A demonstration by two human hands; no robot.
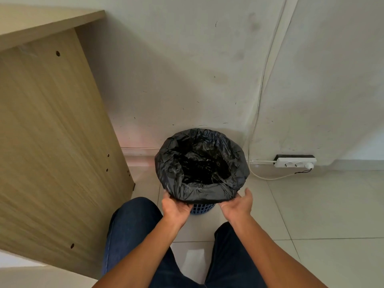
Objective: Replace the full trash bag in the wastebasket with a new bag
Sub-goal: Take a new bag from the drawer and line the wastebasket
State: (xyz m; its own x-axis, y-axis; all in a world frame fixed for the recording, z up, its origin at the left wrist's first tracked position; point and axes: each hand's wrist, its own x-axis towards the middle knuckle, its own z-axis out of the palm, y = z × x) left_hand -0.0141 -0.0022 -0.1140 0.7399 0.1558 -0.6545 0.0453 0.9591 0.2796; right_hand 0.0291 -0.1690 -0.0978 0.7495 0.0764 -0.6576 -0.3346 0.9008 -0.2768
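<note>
Pale floor tiles (pixel 315 206) meet a scuffed grey-white wall (pixel 187 69), with a wooden desk panel (pixel 52 132) standing at the left and a white power strip (pixel 295 162) lying against the wall at the far right, its cable (pixel 268 59) running up the wall. Between them, close to the wall, stands a blue perforated wastebasket (pixel 202 209), lined with a black trash bag (pixel 199 193) whose mouth is open and whose edge is folded down over the rim. The person crouches near it, knees in dark jeans (pixel 133 221) at either side, both bare forearms stretched forward. The left hand (pixel 175 207) is at the near left of the rim, thumb raised against the bag's overhang, fingers tucked beneath the fold and hidden, so whether they grip cannot be told. The right hand (pixel 238 204) is at the near right, palm turned inward, thumb up, its fingers held fairly straight and touching the bag's lower edge without closing round it.
</note>
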